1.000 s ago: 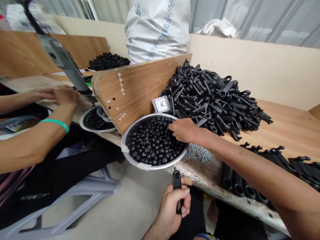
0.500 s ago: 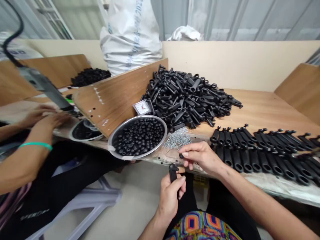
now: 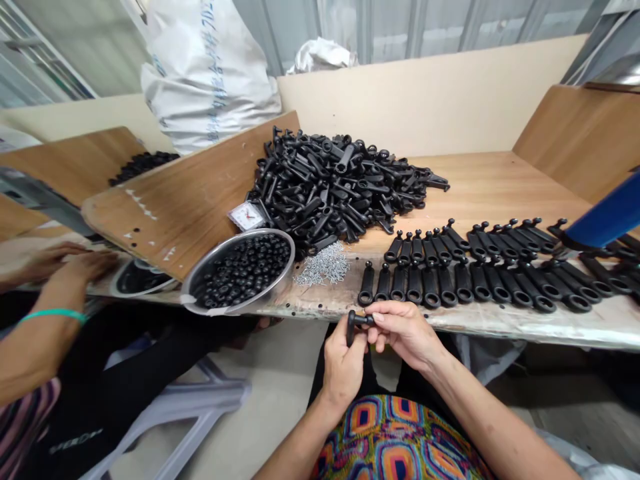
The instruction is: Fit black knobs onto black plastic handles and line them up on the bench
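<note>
My left hand is closed around a black plastic handle, held upright just below the bench edge. My right hand pinches a small black bead against the handle's top end. Up on the bench to the left sits a metal bowl full of black beads. A heap of small silver screws lies beside the bowl. Behind it is a big pile of loose black handles. Two rows of handles with beads fitted lie along the bench front.
A slanted wooden divider board separates my place from a co-worker's hands at the left, one wrist with a green band. A small clock leans on the pile. A white sack stands behind. A blue tool juts in at right.
My right hand left the bead bowl, came back towards me with a bead and now meets the handle in my left hand. The view swung to the right.
</note>
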Motion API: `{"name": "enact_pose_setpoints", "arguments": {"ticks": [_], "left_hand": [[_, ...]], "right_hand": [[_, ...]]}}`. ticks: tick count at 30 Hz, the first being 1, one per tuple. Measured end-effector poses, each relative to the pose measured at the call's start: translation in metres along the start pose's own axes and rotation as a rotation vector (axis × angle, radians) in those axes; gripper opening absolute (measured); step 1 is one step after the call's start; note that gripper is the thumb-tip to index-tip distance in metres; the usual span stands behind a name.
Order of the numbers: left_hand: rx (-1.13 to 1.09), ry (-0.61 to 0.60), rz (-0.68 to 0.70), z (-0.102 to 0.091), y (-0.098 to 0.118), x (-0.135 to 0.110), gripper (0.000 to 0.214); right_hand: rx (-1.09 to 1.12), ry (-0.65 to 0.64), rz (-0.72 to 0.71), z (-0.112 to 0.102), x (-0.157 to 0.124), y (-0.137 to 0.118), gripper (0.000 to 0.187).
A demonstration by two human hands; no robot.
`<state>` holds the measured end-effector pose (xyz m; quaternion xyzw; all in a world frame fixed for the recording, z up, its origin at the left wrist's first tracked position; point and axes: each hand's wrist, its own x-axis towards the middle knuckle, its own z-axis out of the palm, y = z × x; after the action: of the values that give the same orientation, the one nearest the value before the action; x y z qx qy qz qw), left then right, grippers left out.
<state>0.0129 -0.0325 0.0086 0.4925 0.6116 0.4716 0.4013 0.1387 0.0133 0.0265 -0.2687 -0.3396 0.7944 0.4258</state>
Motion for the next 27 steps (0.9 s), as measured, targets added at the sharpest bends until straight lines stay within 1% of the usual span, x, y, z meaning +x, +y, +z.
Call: {"name": "enact_pose_setpoints", "arguments": {"ticks": [5,8,11,15,19,22,27], "left_hand": [[0.085,0.026,0.044,0.002,0.004,0.0,0.013],[0.106,0.04,0.08,0.003,0.005,-0.001,0.015],[0.141,0.037,0.108,0.004,0.006,-0.002,0.018],[0.165,0.016,0.107,0.003,0.007,-0.003,0.022],[0.178,-0.005,0.137,0.003,0.007,-0.004,0.026],[0.198,0.02,0.156,0.004,0.005,-0.005,0.032],[0.211,0.057,0.142,0.003,0.0,-0.002,0.037]], "right_hand": [[-0.042,0.051,-0.027,0.001,-0.005,0.0,0.025],[-0.091,0.071,-0.071,0.0,-0.008,0.002,0.026],[-0.151,0.075,-0.123,-0.002,-0.01,0.005,0.023],[-0.195,0.068,-0.171,-0.005,-0.011,0.007,0.019],[-0.195,0.077,-0.208,-0.005,-0.012,0.008,0.016],[-0.177,0.088,-0.222,-0.002,-0.012,0.009,0.016],[-0.146,0.143,-0.252,0.004,-0.011,0.017,0.015]]}}
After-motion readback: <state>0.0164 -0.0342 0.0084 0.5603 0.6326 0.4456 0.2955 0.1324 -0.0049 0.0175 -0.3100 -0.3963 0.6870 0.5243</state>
